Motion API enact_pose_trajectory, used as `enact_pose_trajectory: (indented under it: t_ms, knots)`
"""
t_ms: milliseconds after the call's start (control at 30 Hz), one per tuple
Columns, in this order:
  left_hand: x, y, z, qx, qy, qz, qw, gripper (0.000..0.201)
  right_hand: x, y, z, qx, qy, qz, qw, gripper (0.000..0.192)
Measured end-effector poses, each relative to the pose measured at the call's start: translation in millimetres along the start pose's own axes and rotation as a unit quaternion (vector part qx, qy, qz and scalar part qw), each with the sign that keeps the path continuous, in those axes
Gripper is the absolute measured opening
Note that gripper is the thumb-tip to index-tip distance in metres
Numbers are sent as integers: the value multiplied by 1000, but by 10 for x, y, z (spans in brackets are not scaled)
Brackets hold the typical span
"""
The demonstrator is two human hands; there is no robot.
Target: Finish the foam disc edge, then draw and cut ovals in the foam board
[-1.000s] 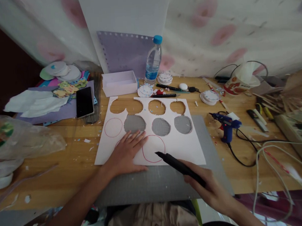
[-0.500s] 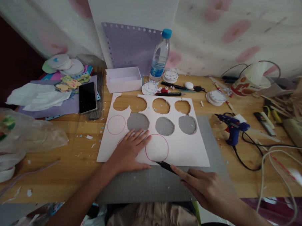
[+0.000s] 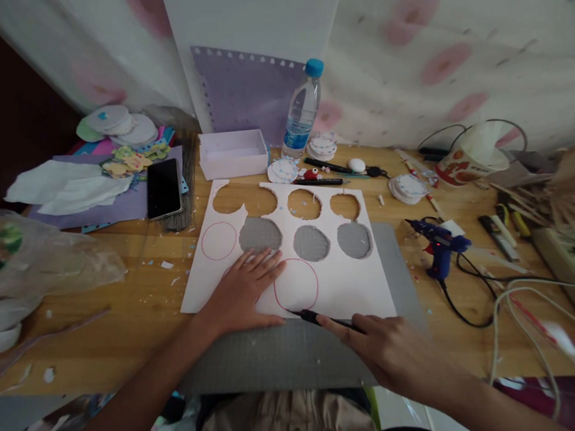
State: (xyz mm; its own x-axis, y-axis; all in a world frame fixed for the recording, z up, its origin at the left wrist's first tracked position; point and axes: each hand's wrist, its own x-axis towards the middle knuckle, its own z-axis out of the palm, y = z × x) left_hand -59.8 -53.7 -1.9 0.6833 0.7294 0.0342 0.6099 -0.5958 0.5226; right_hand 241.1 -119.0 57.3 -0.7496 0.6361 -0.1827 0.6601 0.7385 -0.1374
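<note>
A white sheet [image 3: 348, 286] with several round holes and red drawn circles lies over a grey cutting mat [image 3: 275, 362]. My left hand [image 3: 243, 290] rests flat on the sheet with fingers spread, partly covering one red circle. My right hand [image 3: 386, 344] is wrapped round a black craft knife [image 3: 313, 317]. The knife's tip touches the sheet at the lower edge of the red circle [image 3: 318, 290] just right of my left hand. Whether the blade has gone through the paper, I cannot tell.
A white box [image 3: 235, 164], a water bottle [image 3: 302, 116] and stacked paper discs [image 3: 282, 171] stand behind the sheet. At left are a phone [image 3: 163, 189] and a plastic bag [image 3: 55, 257]. A blue glue gun [image 3: 440, 247] with trailing cables [image 3: 504, 320] lies at right.
The knife has tipped lower, its handle flatter, and its tip has shifted slightly left along the circle's bottom. My left hand stays flat on the sheet. The whole view has shifted slightly.
</note>
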Motion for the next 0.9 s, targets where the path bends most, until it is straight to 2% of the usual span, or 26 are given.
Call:
enact_pose_trajectory:
  t_ms: [233,367,467,533,633,700,733,767,900]
  knots:
    - [-4,-26,-10,15,-3,3,1000,99,-148,171,-83,-7,21,-5,1000,70]
    - [-16,-20,-38,1,-9,1,1000,96,-215,372,-81,21,61,69,996,61]
    - [-73,-9,-124,-73,39,-17,996,70,-178,537,32,36,129,142,981,57]
    - [-122,-58,-233,-127,116,-58,983,48,-106,631,157,42,177,175,968,59]
    - [-154,-311,-504,-134,266,-152,943,33,59,733,372,50,231,206,950,64]
    - [-130,-600,-756,-95,333,-259,902,33,179,772,504,34,268,227,936,65]
    - [-106,-765,-894,-55,337,-336,878,36,234,784,562,19,287,238,928,65]
    - [-78,-934,-1032,-31,348,-379,857,39,281,793,613,2,306,248,919,64]
    - [70,-1484,-1462,23,351,-476,806,46,379,818,743,-19,349,276,895,58]
